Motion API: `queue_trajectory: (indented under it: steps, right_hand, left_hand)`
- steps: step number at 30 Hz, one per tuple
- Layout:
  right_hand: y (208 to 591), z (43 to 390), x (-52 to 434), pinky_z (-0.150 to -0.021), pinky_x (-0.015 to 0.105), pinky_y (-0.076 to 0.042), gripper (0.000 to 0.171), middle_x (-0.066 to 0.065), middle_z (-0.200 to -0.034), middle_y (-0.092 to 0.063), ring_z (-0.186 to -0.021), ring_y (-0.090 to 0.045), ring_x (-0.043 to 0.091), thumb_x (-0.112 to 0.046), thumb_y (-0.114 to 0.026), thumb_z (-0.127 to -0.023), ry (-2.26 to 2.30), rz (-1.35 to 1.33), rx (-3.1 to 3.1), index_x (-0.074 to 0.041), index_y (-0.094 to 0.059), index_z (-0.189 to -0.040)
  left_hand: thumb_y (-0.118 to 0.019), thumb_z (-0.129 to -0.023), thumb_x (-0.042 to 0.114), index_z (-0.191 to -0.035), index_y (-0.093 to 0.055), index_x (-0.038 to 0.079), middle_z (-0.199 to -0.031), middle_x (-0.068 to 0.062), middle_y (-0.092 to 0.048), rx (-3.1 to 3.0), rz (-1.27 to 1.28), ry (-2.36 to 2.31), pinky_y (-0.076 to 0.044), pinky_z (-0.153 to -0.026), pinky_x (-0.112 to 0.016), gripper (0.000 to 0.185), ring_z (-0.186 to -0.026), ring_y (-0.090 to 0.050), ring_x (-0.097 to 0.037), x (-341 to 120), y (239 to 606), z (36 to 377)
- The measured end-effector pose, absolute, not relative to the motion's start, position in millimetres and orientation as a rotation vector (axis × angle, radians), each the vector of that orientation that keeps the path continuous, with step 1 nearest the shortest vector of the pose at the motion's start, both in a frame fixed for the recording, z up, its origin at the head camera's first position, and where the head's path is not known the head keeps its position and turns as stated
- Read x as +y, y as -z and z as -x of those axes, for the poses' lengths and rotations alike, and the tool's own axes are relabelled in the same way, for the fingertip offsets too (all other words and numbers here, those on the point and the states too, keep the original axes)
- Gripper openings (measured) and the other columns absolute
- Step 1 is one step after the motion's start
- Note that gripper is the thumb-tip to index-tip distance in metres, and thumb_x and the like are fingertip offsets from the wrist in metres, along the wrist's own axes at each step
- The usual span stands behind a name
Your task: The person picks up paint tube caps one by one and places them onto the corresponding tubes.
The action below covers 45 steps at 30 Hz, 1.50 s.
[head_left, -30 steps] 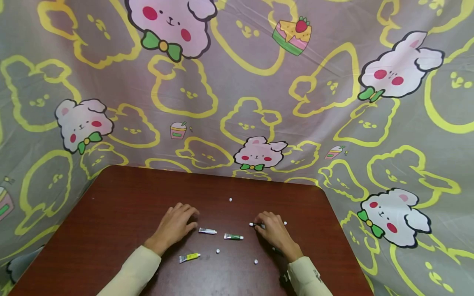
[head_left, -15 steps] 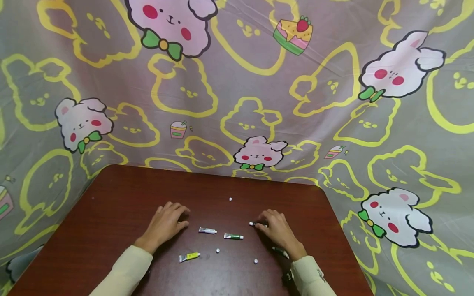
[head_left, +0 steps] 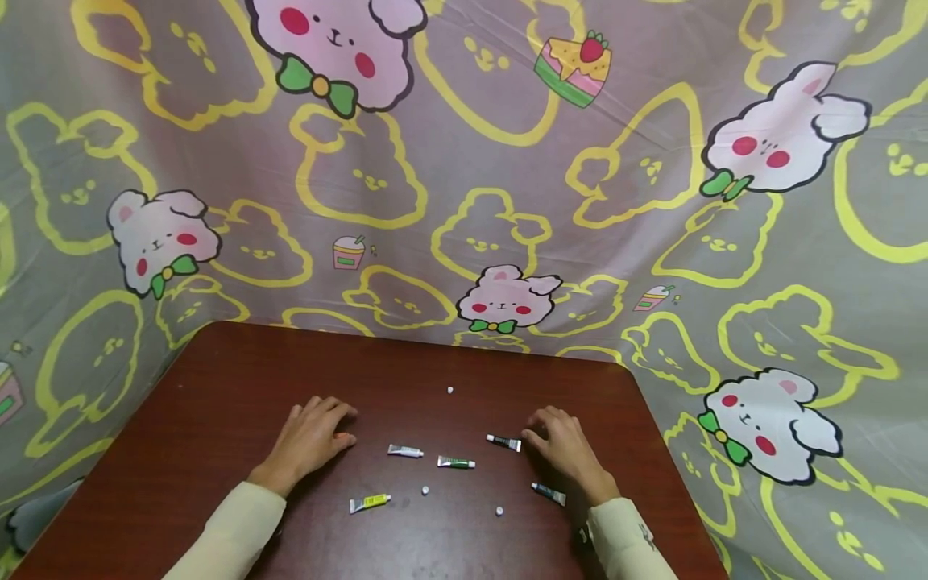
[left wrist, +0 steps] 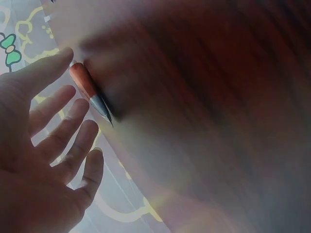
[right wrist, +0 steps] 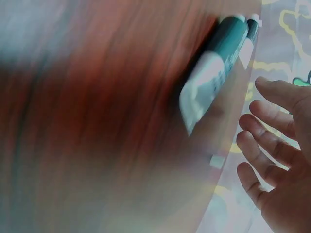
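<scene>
My left hand (head_left: 308, 439) rests on the table at the left, fingers loosely bent and holding nothing. Near its thumb, in the left wrist view, lies a slender orange-red thing with a dark tapered end (left wrist: 85, 82). Right of that hand are a white paint tube (head_left: 405, 451), a green paint tube (head_left: 456, 462) and, nearer, a yellow paint tube (head_left: 370, 503). My right hand (head_left: 565, 445) lies relaxed just right of a black paint tube (head_left: 503, 442), apart from it. A dark blue-green paint tube (head_left: 548, 494) sits by the right wrist.
Small white caps lie about the brown table (head_left: 239, 379): a far cap (head_left: 450, 390), a middle cap (head_left: 425, 490) and a near cap (head_left: 499, 511). Another small white piece (right wrist: 217, 161) shows beyond the right fingers. A patterned cloth (head_left: 406, 242) hangs around the table.
My left hand has drawn back to the left. The right hand has moved right, off the black paint tube, which now shows whole; the dark blue-green tube is uncovered too.
</scene>
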State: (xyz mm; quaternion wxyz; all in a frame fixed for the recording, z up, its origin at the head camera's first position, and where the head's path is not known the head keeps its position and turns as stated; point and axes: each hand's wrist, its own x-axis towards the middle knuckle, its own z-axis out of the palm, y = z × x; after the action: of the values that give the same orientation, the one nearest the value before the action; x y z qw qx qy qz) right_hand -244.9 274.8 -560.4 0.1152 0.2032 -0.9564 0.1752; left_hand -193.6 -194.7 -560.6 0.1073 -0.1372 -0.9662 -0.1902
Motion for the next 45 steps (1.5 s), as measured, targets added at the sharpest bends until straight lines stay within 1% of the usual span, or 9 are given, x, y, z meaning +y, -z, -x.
queue_trajectory:
  steps: [7,12,15,18,23,29,33,38,45]
  right_hand:
    - [563.4,246.9,292.1,-0.078,0.045,-0.051,0.019,0.002,-0.098,-0.073,-0.087,-0.067,0.021,-0.02,-0.09,-0.088,-0.502,-0.557,-2.809,-0.014,-0.078,-0.101]
    - [562.2,248.0,300.7,-0.081,0.048,-0.053,0.022,0.005,-0.102,-0.074,-0.092,-0.069,0.024,-0.019,-0.09,-0.087,-0.488,-0.536,-2.824,-0.011,-0.079,-0.105]
    - [563.4,250.4,303.5,-0.082,0.048,-0.053,0.023,0.005,-0.103,-0.074,-0.094,-0.069,0.023,-0.02,-0.09,-0.089,-0.482,-0.516,-2.857,-0.011,-0.08,-0.108]
    - [564.6,252.9,303.9,-0.082,0.046,-0.053,0.024,0.004,-0.104,-0.073,-0.092,-0.069,0.02,-0.021,-0.089,-0.09,-0.482,-0.509,-2.889,-0.011,-0.08,-0.11]
    - [563.9,252.4,306.2,-0.084,0.048,-0.054,0.025,0.004,-0.104,-0.072,-0.092,-0.069,0.021,-0.021,-0.089,-0.09,-0.5,-0.479,-2.912,-0.011,-0.08,-0.111]
    - [564.9,250.7,313.1,-0.081,0.049,-0.053,0.024,0.004,-0.098,-0.071,-0.089,-0.067,0.022,-0.021,-0.089,-0.089,-0.488,-0.451,-2.909,-0.009,-0.079,-0.108]
    - [565.7,249.8,316.9,-0.079,0.046,-0.054,0.019,0.002,-0.092,-0.07,-0.085,-0.066,0.02,-0.02,-0.089,-0.09,-0.491,-0.432,-2.921,-0.01,-0.078,-0.102]
    - [566.5,248.4,319.5,-0.078,0.045,-0.056,0.011,0.002,-0.089,-0.07,-0.083,-0.066,0.019,-0.014,-0.086,-0.092,-0.489,-0.431,-2.923,-0.012,-0.076,-0.095]
    - [564.5,244.9,321.4,-0.076,0.045,-0.058,0.012,0.001,-0.089,-0.072,-0.082,-0.069,0.02,-0.01,-0.086,-0.092,-0.432,-0.46,-2.886,-0.015,-0.075,-0.091]
  left_hand:
    - [-0.09,-0.09,0.025,-0.123,-0.078,0.014,-0.123,-0.007,-0.075,-2.823,0.396,0.566,-0.042,-0.082,-0.044,0.037,-0.113,-0.065,-0.033,-198.1,562.2,193.4]
    - [-0.091,-0.089,0.027,-0.12,-0.078,0.014,-0.119,-0.007,-0.075,-2.816,0.396,0.548,-0.043,-0.081,-0.045,0.036,-0.11,-0.066,-0.032,-203.7,563.5,191.5]
    - [-0.091,-0.088,0.027,-0.117,-0.078,0.014,-0.116,-0.006,-0.075,-2.825,0.383,0.532,-0.043,-0.08,-0.045,0.034,-0.108,-0.066,-0.032,-208.4,563.7,189.1]
    - [-0.091,-0.089,0.027,-0.113,-0.079,0.015,-0.114,-0.006,-0.076,-2.837,0.366,0.53,-0.043,-0.079,-0.044,0.03,-0.107,-0.067,-0.031,-213.5,564.3,187.1]
    - [-0.091,-0.089,0.028,-0.107,-0.079,0.017,-0.111,-0.004,-0.076,-2.84,0.369,0.529,-0.043,-0.077,-0.045,0.024,-0.103,-0.067,-0.03,-216.3,566.3,186.3]
    - [-0.091,-0.089,0.026,-0.097,-0.077,0.019,-0.103,-0.001,-0.074,-2.825,0.382,0.526,-0.041,-0.075,-0.043,0.017,-0.096,-0.064,-0.026,-214.5,566.6,186.3]
    - [-0.09,-0.089,0.026,-0.096,-0.077,0.02,-0.102,0.0,-0.073,-2.827,0.381,0.533,-0.041,-0.076,-0.043,0.016,-0.094,-0.063,-0.025,-213.4,566.1,186.0]
    - [-0.089,-0.09,0.025,-0.096,-0.077,0.019,-0.101,0.0,-0.073,-2.826,0.386,0.536,-0.042,-0.076,-0.044,0.015,-0.093,-0.064,-0.025,-211.5,566.2,186.6]
    - [-0.089,-0.091,0.025,-0.096,-0.077,0.019,-0.1,-0.001,-0.074,-2.804,0.401,0.546,-0.042,-0.074,-0.043,0.014,-0.094,-0.068,-0.027,-207.6,566.1,187.9]
